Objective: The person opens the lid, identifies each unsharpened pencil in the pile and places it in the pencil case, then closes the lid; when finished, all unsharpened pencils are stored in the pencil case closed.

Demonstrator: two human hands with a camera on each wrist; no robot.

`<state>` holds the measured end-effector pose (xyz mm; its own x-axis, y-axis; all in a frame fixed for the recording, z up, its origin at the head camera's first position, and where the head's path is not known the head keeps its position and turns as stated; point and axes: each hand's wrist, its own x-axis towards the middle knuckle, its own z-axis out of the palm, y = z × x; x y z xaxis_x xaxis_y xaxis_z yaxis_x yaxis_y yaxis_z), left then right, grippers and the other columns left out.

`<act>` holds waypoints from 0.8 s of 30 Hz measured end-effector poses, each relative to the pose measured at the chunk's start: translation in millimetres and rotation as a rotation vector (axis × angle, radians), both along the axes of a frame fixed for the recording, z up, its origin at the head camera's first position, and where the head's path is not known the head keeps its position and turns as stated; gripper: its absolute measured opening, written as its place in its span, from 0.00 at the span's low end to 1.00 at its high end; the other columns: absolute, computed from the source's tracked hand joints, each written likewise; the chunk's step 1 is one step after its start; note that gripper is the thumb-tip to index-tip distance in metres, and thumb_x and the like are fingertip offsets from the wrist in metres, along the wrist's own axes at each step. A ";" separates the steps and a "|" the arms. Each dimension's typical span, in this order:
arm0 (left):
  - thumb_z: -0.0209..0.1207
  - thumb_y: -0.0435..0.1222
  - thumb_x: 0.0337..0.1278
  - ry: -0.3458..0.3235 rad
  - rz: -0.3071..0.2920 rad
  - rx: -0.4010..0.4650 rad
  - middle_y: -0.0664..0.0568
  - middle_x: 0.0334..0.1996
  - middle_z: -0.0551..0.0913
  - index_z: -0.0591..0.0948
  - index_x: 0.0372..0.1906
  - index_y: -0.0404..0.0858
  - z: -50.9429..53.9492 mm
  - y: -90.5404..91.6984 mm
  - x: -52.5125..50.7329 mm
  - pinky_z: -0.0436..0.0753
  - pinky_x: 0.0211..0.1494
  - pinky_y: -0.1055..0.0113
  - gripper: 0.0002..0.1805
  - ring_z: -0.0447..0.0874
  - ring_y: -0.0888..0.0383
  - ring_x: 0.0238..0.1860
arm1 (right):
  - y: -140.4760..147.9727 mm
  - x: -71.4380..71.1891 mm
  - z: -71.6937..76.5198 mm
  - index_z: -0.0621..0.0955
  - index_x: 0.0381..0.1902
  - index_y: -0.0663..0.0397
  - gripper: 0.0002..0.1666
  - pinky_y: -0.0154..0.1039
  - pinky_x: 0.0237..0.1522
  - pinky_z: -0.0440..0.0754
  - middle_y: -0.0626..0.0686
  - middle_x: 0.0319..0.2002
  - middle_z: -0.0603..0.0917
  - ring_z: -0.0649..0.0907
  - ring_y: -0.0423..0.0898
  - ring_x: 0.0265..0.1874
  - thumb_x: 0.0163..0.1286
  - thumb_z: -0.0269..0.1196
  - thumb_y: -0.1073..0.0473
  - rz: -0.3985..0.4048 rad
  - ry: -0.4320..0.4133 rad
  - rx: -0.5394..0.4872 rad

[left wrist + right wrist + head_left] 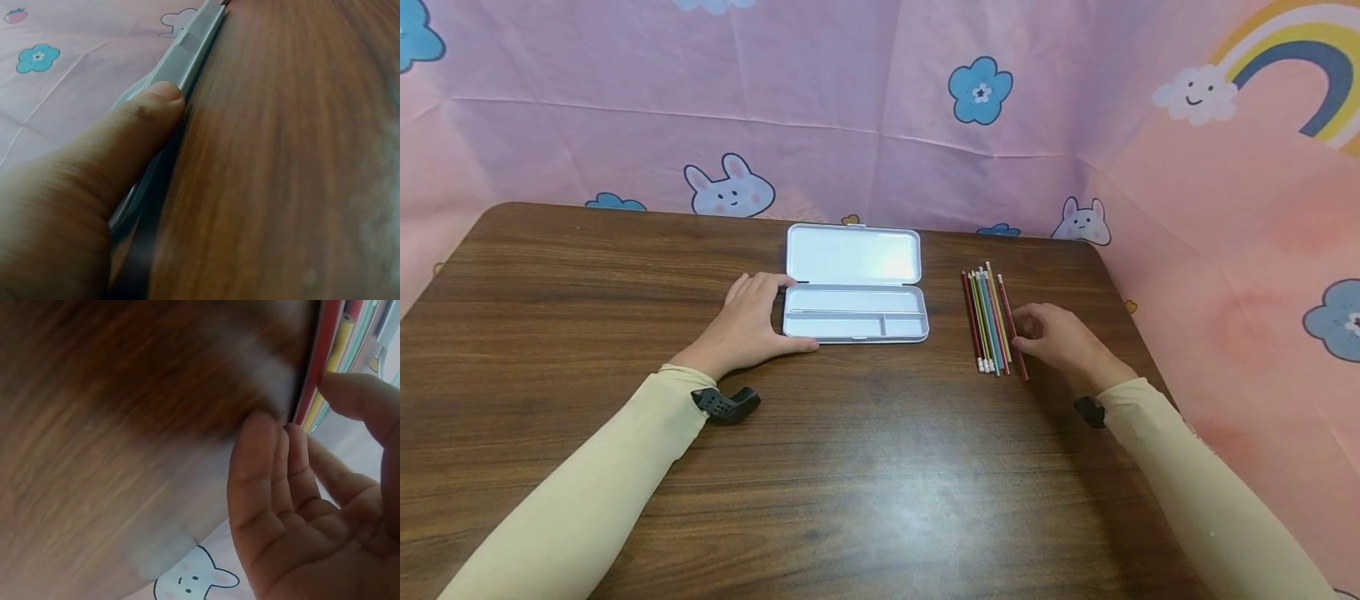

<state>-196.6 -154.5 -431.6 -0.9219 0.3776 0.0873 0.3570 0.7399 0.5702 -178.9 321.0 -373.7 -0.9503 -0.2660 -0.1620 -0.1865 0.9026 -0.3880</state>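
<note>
A white pencil case (856, 327) lies with its lid (853, 254) folded back, its divided inside facing up. My left hand (741, 321) grips its left end, the thumb (147, 115) along the front edge and the fingers round the back left corner. Right of the case lies a bundle of pencils (985, 321) in several colours, most with white erasers towards me. At the bundle's right edge my right hand (1060, 337) pinches a red pencil (1019, 364). In the right wrist view its thumb meets the red pencil (317, 353), fingertips close by.
The brown wooden table (865, 467) carries the case and pencils near its far edge. Behind and to the right hangs a pink cloth (850, 100) printed with rabbits, flowers and a rainbow. Black straps with wrist cameras (726, 404) sit on both wrists.
</note>
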 end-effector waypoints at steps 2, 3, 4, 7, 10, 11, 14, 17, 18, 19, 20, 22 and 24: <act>0.73 0.67 0.44 -0.001 -0.001 0.001 0.42 0.69 0.69 0.65 0.74 0.37 -0.4 0.4 -0.1 0.44 0.82 0.43 0.58 0.63 0.44 0.71 | 0.5 0.6 0.1 0.78 0.62 0.66 0.25 0.49 0.41 0.80 0.61 0.42 0.83 0.81 0.55 0.40 0.71 0.67 0.59 -0.025 -0.019 0.018; 0.73 0.67 0.44 0.000 0.000 0.000 0.42 0.69 0.69 0.65 0.74 0.37 -0.7 0.6 -0.2 0.44 0.82 0.43 0.59 0.63 0.44 0.71 | 0.8 1.0 0.3 0.77 0.62 0.66 0.26 0.47 0.38 0.80 0.61 0.41 0.83 0.82 0.53 0.38 0.72 0.67 0.58 -0.040 -0.035 0.017; 0.73 0.67 0.44 0.001 -0.001 0.001 0.42 0.69 0.69 0.65 0.74 0.37 -0.9 0.6 -0.2 0.44 0.82 0.43 0.59 0.63 0.44 0.71 | 0.9 1.4 0.8 0.77 0.62 0.66 0.25 0.44 0.36 0.81 0.60 0.41 0.84 0.82 0.52 0.35 0.72 0.66 0.58 -0.055 -0.054 0.014; 0.73 0.68 0.44 0.005 0.001 0.004 0.42 0.69 0.69 0.65 0.74 0.37 -1.5 0.4 -0.2 0.45 0.82 0.44 0.59 0.63 0.44 0.71 | 1.5 2.0 2.0 0.77 0.62 0.65 0.24 0.40 0.30 0.82 0.61 0.41 0.84 0.83 0.48 0.30 0.73 0.66 0.59 -0.084 -0.091 -0.007; 0.73 0.68 0.44 0.007 0.000 0.005 0.42 0.69 0.69 0.65 0.74 0.37 -1.8 -0.7 0.1 0.45 0.82 0.44 0.59 0.63 0.44 0.71 | 1.5 2.3 3.4 0.78 0.61 0.64 0.22 0.39 0.28 0.82 0.60 0.41 0.85 0.83 0.46 0.28 0.73 0.65 0.61 -0.080 -0.101 -0.016; 0.73 0.68 0.44 0.007 0.000 0.005 0.42 0.69 0.69 0.65 0.74 0.37 -1.9 -1.3 0.1 0.45 0.82 0.44 0.59 0.63 0.45 0.71 | 1.2 2.0 3.9 0.78 0.60 0.64 0.21 0.38 0.29 0.82 0.59 0.40 0.85 0.82 0.46 0.28 0.73 0.65 0.61 -0.075 -0.098 -0.013; 0.72 0.68 0.44 0.003 0.000 0.005 0.42 0.69 0.69 0.65 0.74 0.37 -2.1 -2.8 0.4 0.45 0.82 0.44 0.59 0.63 0.45 0.71 | -0.4 1.9 5.3 0.80 0.60 0.63 0.19 0.39 0.30 0.80 0.58 0.39 0.85 0.81 0.48 0.31 0.73 0.65 0.62 -0.051 -0.081 0.007; 0.72 0.69 0.44 0.004 0.001 0.006 0.42 0.69 0.69 0.65 0.74 0.37 -2.6 -3.5 0.7 0.45 0.82 0.44 0.59 0.63 0.45 0.72 | -1.3 3.1 6.5 0.81 0.61 0.62 0.20 0.41 0.33 0.81 0.57 0.40 0.85 0.81 0.50 0.34 0.73 0.64 0.62 -0.033 -0.063 0.040; 0.72 0.69 0.44 0.007 0.000 0.007 0.42 0.69 0.69 0.65 0.74 0.37 -2.9 -3.5 0.6 0.45 0.82 0.44 0.60 0.63 0.45 0.72 | -1.4 3.8 6.9 0.80 0.61 0.62 0.20 0.41 0.33 0.81 0.57 0.40 0.85 0.81 0.50 0.35 0.74 0.64 0.62 -0.032 -0.061 0.050; 0.71 0.69 0.44 0.012 -0.002 0.008 0.43 0.69 0.69 0.65 0.74 0.37 -3.0 -3.2 0.5 0.45 0.82 0.44 0.60 0.63 0.45 0.71 | -1.5 4.6 7.2 0.80 0.62 0.62 0.21 0.41 0.33 0.82 0.57 0.40 0.85 0.81 0.50 0.35 0.74 0.64 0.62 -0.030 -0.058 0.063; 0.71 0.70 0.44 0.014 -0.005 0.012 0.42 0.69 0.69 0.65 0.74 0.37 -3.1 -2.9 0.3 0.46 0.81 0.43 0.60 0.63 0.45 0.71 | -1.2 5.3 7.0 0.80 0.63 0.61 0.21 0.41 0.33 0.82 0.57 0.40 0.85 0.81 0.50 0.35 0.74 0.64 0.61 -0.033 -0.059 0.073; 0.70 0.70 0.44 0.019 -0.007 0.013 0.42 0.70 0.69 0.65 0.74 0.37 -4.1 -2.5 -0.1 0.46 0.82 0.43 0.60 0.63 0.45 0.71 | -1.4 6.8 6.6 0.79 0.64 0.61 0.23 0.41 0.32 0.81 0.56 0.38 0.85 0.81 0.50 0.34 0.74 0.64 0.61 -0.036 -0.072 0.080; 0.70 0.71 0.44 0.020 -0.006 0.008 0.42 0.70 0.69 0.65 0.74 0.37 -5.1 -2.5 0.3 0.45 0.82 0.43 0.60 0.63 0.44 0.72 | -1.8 7.8 5.2 0.78 0.65 0.62 0.25 0.41 0.30 0.79 0.54 0.36 0.84 0.81 0.48 0.32 0.73 0.65 0.60 -0.027 -0.076 0.086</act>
<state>-196.3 -157.0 -436.7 -0.9175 0.3826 0.1091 0.3733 0.7329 0.5689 -171.0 319.2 -368.5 -0.9411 -0.2225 -0.2547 -0.1348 0.9374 -0.3210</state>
